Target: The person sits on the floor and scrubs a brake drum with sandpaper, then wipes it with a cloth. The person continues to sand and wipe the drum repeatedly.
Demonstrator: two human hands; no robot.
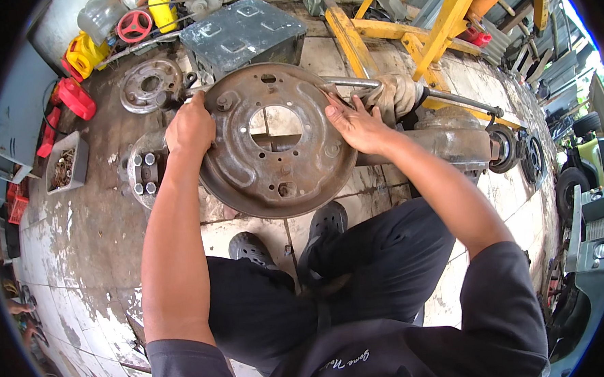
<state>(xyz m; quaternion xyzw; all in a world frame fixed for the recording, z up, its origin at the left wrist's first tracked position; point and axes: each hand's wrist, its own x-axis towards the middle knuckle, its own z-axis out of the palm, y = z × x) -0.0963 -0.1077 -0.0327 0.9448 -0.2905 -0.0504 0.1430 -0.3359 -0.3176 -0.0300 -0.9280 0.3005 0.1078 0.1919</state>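
- I judge the step in hand as steadying and positioning the rusty brown round metal plate (316,128), its broad face and large central hole turned up towards my view.
- I see that plate over the middle of the worn, white-tiled floor (79,238), beyond the black perforated shoes (259,249); whether the hands bear all its weight, I cannot tell.
- My left hand (191,126) is curled closely round the plate's left rim, its fingertips hidden from me.
- My right hand (360,127) is half spread at the upper right rim, thumb against the metal; I cannot tell how firmly it grips.
- Just beside those right fingers I see a grimy beige cloth bundle (398,96), near the long grey metal bar (458,101).
- Beside the plate on the right lies the heavy brown metal axle housing (447,147); on its left is a block with four shiny bolt heads (144,175).
- Towards the floor's far left corner I have a smaller rusty round disc (133,88), beside the dark plastic box (243,34).
- As I judge it, the next move calls for a firmer right-hand hold, so the rim cannot tip or scrape.
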